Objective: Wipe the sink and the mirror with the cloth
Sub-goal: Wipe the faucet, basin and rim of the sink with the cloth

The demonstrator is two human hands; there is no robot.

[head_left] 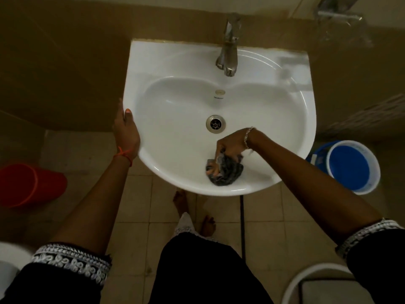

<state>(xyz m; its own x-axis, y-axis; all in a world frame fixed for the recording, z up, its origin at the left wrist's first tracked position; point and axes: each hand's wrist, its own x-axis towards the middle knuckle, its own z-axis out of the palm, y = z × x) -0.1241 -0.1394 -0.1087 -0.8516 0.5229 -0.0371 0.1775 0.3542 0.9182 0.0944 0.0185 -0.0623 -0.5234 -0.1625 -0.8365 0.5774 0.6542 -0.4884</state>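
The right hand (232, 145) grips a crumpled grey cloth (225, 172) against the white ceramic sink (175, 106), near its front rim. The left hand (126, 128) rests on the sink's left rim, fingers straight and together.

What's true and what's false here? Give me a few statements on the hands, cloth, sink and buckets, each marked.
1. The right hand grips the cloth inside the sink. True.
2. The left hand holds the tap. False: it rests on the sink's left rim; nothing touches the tap.
3. The cloth covers the drain. False: the drain is bare; the cloth lies nearer the front rim.
4. A blue bucket stands on the floor right of the sink. True.
5. The red bucket sits in the basin. False: it is on the floor, left.
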